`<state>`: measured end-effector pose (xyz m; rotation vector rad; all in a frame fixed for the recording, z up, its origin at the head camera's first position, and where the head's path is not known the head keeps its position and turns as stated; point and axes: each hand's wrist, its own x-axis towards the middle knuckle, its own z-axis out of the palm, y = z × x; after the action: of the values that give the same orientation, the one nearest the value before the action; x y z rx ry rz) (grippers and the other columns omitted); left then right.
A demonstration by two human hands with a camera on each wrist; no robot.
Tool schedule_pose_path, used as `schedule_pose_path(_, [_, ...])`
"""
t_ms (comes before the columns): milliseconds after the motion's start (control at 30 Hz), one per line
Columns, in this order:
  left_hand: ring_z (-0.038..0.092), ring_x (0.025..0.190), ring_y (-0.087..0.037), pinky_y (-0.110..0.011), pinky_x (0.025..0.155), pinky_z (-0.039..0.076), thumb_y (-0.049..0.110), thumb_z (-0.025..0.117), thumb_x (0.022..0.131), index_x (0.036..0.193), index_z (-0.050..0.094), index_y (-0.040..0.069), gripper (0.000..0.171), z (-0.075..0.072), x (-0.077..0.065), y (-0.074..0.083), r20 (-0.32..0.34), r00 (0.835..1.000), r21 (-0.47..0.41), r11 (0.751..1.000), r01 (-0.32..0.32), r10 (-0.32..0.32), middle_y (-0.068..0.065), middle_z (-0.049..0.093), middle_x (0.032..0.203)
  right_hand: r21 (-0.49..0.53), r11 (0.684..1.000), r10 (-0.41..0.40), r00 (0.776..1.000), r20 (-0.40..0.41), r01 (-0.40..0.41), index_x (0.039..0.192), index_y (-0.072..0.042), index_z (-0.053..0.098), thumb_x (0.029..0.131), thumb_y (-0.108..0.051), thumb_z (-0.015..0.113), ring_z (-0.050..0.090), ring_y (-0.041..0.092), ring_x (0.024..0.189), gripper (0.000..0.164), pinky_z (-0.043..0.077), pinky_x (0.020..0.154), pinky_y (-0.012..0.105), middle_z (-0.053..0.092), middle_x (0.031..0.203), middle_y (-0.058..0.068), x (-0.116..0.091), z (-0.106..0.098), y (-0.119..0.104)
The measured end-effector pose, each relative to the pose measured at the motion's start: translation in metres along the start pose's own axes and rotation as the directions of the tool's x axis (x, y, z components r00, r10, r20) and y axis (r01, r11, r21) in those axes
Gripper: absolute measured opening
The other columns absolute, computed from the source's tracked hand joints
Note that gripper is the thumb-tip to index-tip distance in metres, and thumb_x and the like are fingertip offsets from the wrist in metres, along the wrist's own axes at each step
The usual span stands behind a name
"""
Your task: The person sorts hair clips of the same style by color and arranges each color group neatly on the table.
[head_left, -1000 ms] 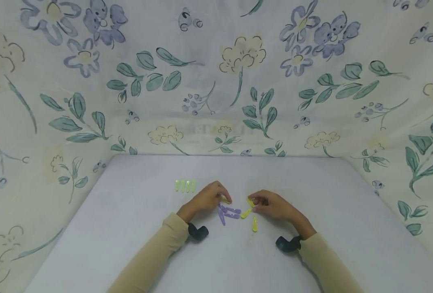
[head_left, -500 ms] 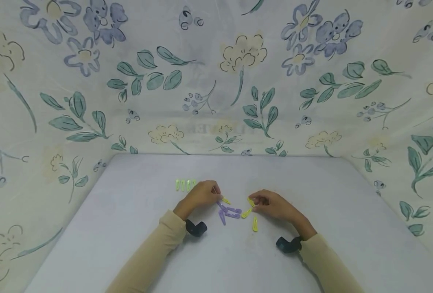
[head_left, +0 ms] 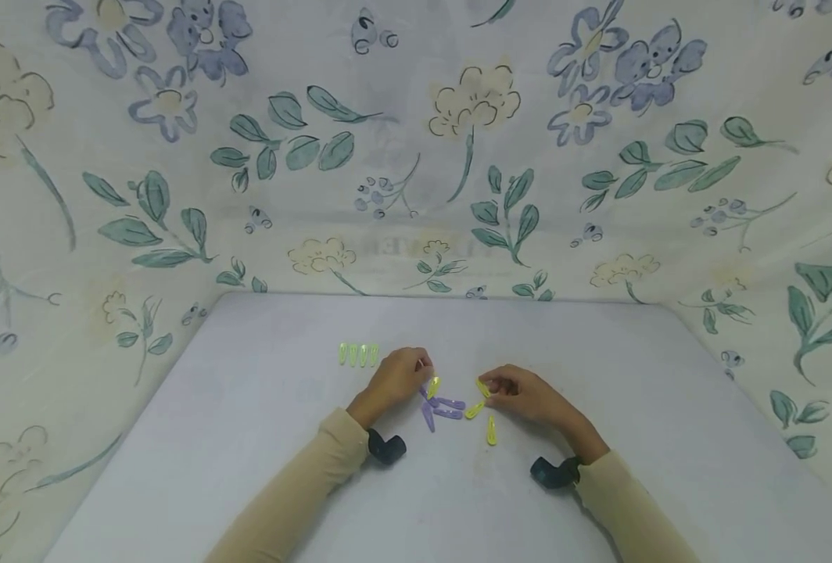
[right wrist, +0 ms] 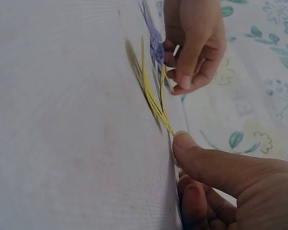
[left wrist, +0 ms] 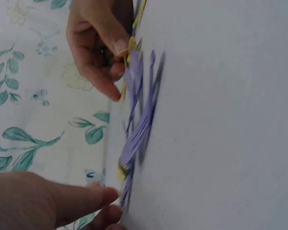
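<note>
My left hand (head_left: pixel 396 377) is bent over a yellow snap hair clip (head_left: pixel 433 386), its fingertips beside the clip's upper end. In the left wrist view the thumb (left wrist: pixel 110 195) lies just short of the clip's yellow end (left wrist: pixel 122 171); whether it is pinched I cannot tell. Several purple snap hair clips (head_left: pixel 448 414) lie in a loose, partly overlapping heap below that hand. My right hand (head_left: pixel 521 391) pinches yellow hair clips (head_left: pixel 475 410) at its thumb and index finger; one points left toward the purple heap. Another yellow hair clip (head_left: pixel 491 431) lies just below.
Several light green hair clips (head_left: pixel 358 355) stand in a neat row behind and left of my left hand. The white tabletop (head_left: pixel 261 391) reaches back to a flower-patterned cloth (head_left: pixel 388 180). A dark wrist-worn device (head_left: pixel 388 449) hangs at each sleeve.
My left hand first drew back left from the yellow hair clip, then came right again. That clip has turned from slanting to nearly upright in the view. The right hand has kept its place.
</note>
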<state>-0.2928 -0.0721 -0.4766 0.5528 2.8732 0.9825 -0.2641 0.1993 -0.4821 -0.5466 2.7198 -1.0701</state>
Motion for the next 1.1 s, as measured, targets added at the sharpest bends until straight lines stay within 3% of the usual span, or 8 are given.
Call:
schedule_pose_path(100, [0.057,0.082,-0.015,-0.030,0.072,0.048,0.020,0.065,0.096,0.108,0.071,0.013,0.015,-0.009,0.003,-0.003,0.104,0.994,-0.030,0.999,-0.031,0.033,-0.001,0.066,0.093,0.001,1.000,0.012,1.000,-0.012,-0.012,0.125,-0.016,0.067,0.089,-0.017,0.075,0.053,0.015,0.090,0.036,0.046,0.076,0.024,0.061,0.099,-0.003,-0.001,0.000,0.000])
schedule_pose_path(233, [0.060,0.095,-0.017,-0.034,0.085,0.050,0.018,0.072,0.091,0.123,0.067,0.014,0.032,-0.021,0.004,-0.007,0.252,0.959,-0.058,0.991,-0.119,0.130,-0.004,0.067,0.105,0.005,1.000,0.024,1.000,-0.017,-0.024,0.125,-0.017,0.067,0.089,-0.018,0.075,0.053,0.015,0.089,0.037,0.046,0.076,0.024,0.062,0.099,-0.002,-0.002,0.000,0.001])
schedule_pose_path(367, [0.059,0.099,-0.019,-0.036,0.090,0.050,0.017,0.077,0.087,0.128,0.064,0.014,0.043,-0.025,0.001,-0.008,0.320,0.932,-0.065,0.985,-0.160,0.173,-0.007,0.064,0.112,0.006,0.999,0.036,0.999,-0.014,-0.036,0.129,-0.017,0.065,0.089,-0.019,0.076,0.054,0.015,0.090,0.042,0.046,0.077,0.024,0.062,0.099,-0.003,-0.003,0.000,0.001])
schedule_pose_path(800, [0.056,0.095,-0.016,-0.033,0.085,0.049,0.019,0.078,0.086,0.125,0.068,0.019,0.040,-0.022,-0.002,-0.008,0.314,0.940,-0.036,0.991,-0.128,0.133,-0.003,0.059,0.112,-0.030,1.000,-0.006,1.000,-0.023,0.005,0.142,-0.018,0.055,0.090,-0.018,0.074,0.054,0.014,0.088,0.056,0.046,0.076,0.023,0.061,0.097,-0.004,-0.001,0.000,0.002])
schedule_pose_path(1100, [0.054,0.092,-0.016,-0.031,0.081,0.047,0.022,0.080,0.085,0.126,0.069,0.019,0.042,-0.022,-0.006,-0.009,0.315,0.940,-0.013,0.991,-0.137,0.134,-0.002,0.056,0.108,-0.066,0.998,-0.011,1.000,-0.026,0.009,0.135,-0.018,0.062,0.091,-0.019,0.073,0.053,0.012,0.085,0.046,0.045,0.074,0.024,0.060,0.094,-0.005,0.004,0.002,-0.003])
